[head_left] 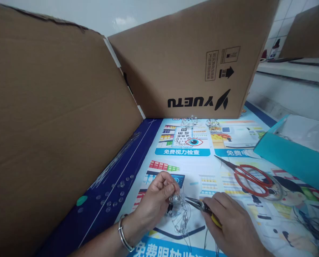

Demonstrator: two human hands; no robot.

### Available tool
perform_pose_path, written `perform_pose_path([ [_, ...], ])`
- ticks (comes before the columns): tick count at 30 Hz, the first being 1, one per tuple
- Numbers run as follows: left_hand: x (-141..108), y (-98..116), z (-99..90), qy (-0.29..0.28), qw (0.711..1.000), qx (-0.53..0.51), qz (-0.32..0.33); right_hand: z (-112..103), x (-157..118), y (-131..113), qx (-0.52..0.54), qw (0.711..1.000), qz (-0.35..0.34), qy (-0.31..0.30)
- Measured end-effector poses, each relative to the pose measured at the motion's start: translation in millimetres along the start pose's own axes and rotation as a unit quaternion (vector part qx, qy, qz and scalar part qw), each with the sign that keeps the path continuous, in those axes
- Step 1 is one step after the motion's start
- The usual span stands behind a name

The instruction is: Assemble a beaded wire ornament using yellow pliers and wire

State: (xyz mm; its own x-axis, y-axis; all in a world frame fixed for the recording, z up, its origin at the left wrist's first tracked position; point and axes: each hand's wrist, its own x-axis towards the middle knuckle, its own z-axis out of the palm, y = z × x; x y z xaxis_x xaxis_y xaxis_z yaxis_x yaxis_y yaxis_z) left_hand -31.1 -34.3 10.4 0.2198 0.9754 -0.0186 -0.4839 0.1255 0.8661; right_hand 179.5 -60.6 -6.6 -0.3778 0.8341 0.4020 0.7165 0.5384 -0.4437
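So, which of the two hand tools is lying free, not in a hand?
The red-handled scissors, resting on the printed sheet beyond the right hand; the other tool, the yellow-handled pliers, is held in that hand.

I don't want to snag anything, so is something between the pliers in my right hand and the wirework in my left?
Nothing visible: the pliers in your right hand point at the wirework in your left hand. The scissors lie beyond your right hand.
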Motion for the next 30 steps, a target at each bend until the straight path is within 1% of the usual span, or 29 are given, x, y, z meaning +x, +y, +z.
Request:
perform_pose_path([
  [4,1.2,-0.9,-2.3,-0.004,0.999,-0.051,-0.012,1.2,-0.4,0.0,0.005,1.0,-0.015,-0.002],
  [9,2.2,-1.9,-3.7,-0.013,0.996,-0.083,-0.015,1.2,-0.8,0.6,0.006,1.0,-0.023,-0.001],
  [15,1.7,-1.4,-3.5,-0.018,0.995,-0.092,-0.026,1.9,-2.7,2.2,-0.007,1.0,-0.025,-0.007],
  [20,2.1,-1.7,-3.3,-0.012,0.996,-0.091,-0.018,1.8,-1.9,2.4,-0.014,1.0,-0.022,-0.014],
  [26,1.6,-0.7,-2.5,0.029,0.999,-0.033,-0.004,1.6,-0.9,1.8,-0.018,1.0,-0.012,-0.021],
  [30,0.8,0.5,-1.2,0.079,0.996,0.031,0.013,1.0,0.7,0.7,-0.031,0.999,0.008,-0.02],
])
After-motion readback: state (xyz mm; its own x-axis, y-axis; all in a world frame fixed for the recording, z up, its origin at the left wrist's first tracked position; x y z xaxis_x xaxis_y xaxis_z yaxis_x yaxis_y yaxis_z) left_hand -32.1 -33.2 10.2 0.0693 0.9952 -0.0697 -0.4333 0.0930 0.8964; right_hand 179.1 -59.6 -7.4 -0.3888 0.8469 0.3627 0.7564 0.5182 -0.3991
